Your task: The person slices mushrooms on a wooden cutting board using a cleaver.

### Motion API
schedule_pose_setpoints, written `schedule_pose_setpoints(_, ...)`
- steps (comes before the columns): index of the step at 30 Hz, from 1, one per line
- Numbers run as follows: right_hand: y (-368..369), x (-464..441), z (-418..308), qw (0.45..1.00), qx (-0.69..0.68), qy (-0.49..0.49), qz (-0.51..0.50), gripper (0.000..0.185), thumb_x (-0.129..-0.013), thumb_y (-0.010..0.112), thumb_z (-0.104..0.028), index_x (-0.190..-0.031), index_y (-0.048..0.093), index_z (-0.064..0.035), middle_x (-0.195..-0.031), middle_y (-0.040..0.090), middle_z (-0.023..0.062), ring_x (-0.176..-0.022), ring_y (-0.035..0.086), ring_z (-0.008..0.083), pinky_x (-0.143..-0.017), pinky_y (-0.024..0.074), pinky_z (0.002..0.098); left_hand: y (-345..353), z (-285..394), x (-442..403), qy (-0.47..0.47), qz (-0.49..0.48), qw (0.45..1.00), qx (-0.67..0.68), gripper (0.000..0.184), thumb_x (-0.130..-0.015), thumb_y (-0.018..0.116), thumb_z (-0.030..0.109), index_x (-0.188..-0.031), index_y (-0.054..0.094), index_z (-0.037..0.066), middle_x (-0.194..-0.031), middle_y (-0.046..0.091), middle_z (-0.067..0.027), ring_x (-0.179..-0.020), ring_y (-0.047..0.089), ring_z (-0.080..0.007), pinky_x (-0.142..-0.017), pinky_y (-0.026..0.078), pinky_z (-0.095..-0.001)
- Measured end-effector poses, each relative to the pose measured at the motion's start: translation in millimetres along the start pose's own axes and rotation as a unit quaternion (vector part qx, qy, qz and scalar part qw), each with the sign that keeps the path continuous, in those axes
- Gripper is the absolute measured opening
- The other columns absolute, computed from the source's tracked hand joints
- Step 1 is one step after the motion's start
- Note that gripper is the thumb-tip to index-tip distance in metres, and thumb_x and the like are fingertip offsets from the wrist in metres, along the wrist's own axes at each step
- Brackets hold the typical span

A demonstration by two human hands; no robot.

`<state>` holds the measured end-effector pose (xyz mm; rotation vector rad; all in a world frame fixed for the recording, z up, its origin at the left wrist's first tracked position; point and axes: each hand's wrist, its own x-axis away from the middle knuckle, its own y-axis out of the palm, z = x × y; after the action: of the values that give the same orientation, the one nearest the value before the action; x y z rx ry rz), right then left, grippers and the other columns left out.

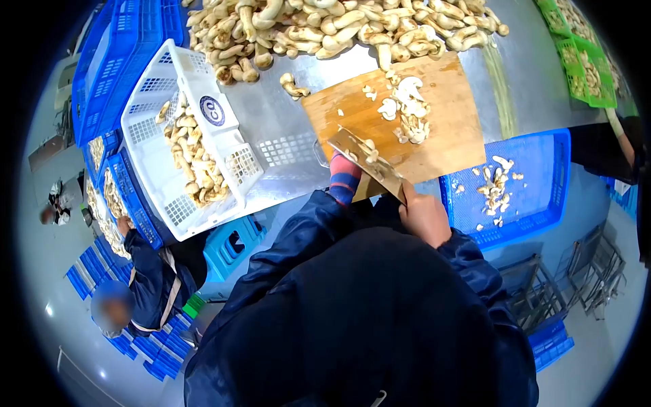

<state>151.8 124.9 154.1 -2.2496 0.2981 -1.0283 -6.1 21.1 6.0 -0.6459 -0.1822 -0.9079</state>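
My right hand (426, 216) is closed around the handle of a broad-bladed kitchen knife (391, 178). Its blade lies slanted over the near left part of a wooden cutting board (451, 88), with pale mushroom pieces (370, 153) on it. My left hand (344, 178), in a pink and blue striped covering, is at the board's near left edge beside the blade tip; its fingers are hidden behind the blade. Farther up the board lie sliced mushrooms (412, 112) in a small pile, with a few crumbs around them.
Whole mushrooms (305, 30) are heaped along the steel table's (261, 112) far side. A white crate (150, 95) holding mushrooms stands left. At right is a blue basket (561, 190) with mushroom pieces; green baskets (569, 57) lie beyond. Another person (152, 285) works at lower left.
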Motion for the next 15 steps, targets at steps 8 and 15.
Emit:
schedule_pose_setpoints(8,-14,19,6,1.000,0.000,0.013,0.010,0.013,-0.076,0.054,-0.011,-0.087,0.051,-0.0043,-0.063,0.059,0.0211,-0.061,0.059,0.0391,-0.056,0.0471,0.0486,9,-44,-11,0.096,-0.054,0.968,-0.224,0.019,-0.087,0.044,0.012,-0.101,0.056,0.004,-0.095,0.063,-0.0093,-0.088,0.060,-0.0237,-0.077,0.047,-0.0341)
schedule_pose_setpoints(15,24,-49,14,0.998,-0.036,-0.027,0.044,0.019,-0.078,0.054,-0.016,-0.094,0.053,-0.0037,-0.068,0.058,0.0217,-0.067,0.058,0.0391,-0.057,0.0458,0.0481,6,-15,-3,-0.230,0.049,0.959,0.157,0.026,-0.079,0.060,0.015,-0.098,0.052,-0.001,-0.087,0.063,-0.0145,-0.078,0.062,-0.0248,-0.068,0.049,-0.0309)
